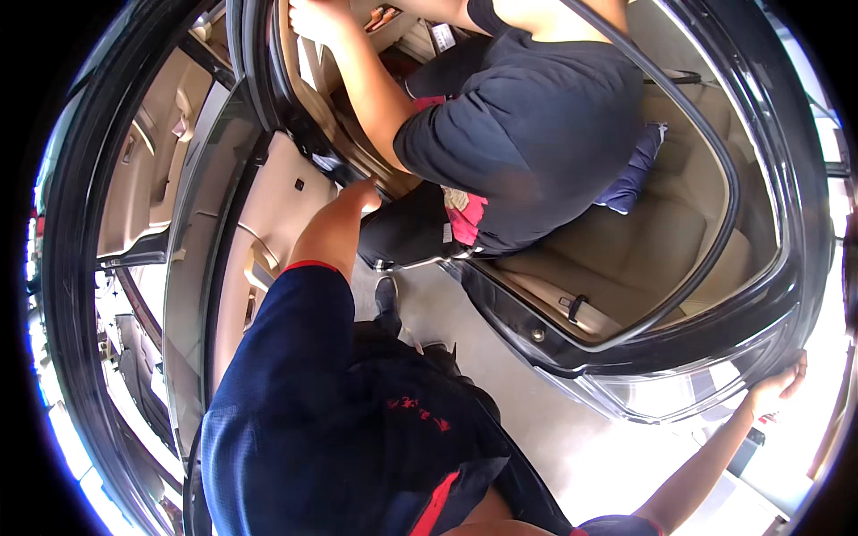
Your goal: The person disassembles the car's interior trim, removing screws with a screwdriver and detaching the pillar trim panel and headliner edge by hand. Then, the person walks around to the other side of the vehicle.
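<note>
My left arm reaches forward past the open rear door (268, 205) of a black car. My left hand (362, 195) is by the door pillar (313, 147), its fingers mostly hidden. Far out to the right, my right hand (779, 390) is beside the car's black rear bodywork (786, 326), touching or nearly touching it, with fingers stretched out. Between my arms, a co-worker in a black shirt (536, 134) leans into the car. A black rubber door seal (728, 170) curves loose across the door opening.
The beige rear seat (626, 250) holds a folded dark blue cloth (635, 174). Pink and patterned cloth (465, 214) hangs at the co-worker's hip. Below the sill, the pale floor (536, 402) shows near our shoes. Another beige-lined door (147, 170) is visible at the far left.
</note>
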Demonstrator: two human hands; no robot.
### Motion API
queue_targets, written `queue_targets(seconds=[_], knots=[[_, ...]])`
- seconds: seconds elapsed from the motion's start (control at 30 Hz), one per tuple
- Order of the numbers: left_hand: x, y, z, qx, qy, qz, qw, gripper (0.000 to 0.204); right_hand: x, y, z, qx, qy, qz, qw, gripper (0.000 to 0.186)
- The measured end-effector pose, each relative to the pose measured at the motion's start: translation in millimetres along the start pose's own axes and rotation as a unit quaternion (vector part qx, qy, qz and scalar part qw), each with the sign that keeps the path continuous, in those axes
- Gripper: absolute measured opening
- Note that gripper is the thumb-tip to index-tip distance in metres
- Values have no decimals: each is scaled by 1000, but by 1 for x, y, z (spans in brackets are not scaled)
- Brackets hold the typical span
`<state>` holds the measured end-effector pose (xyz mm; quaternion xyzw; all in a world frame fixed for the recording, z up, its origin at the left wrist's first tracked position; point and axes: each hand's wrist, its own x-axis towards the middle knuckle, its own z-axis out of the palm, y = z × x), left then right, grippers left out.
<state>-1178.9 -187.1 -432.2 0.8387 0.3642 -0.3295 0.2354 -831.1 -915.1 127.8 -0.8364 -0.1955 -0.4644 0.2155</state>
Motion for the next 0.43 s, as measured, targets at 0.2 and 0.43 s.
queue_targets(seconds=[0.2,0.43], knots=[[38,-57,-27,-50,87,-33,994,69,3,21,4,53,6,13,999,39],[64,-71,-9,9,7,-17,1000,78,2,13,13,67,0,63,996,41]])
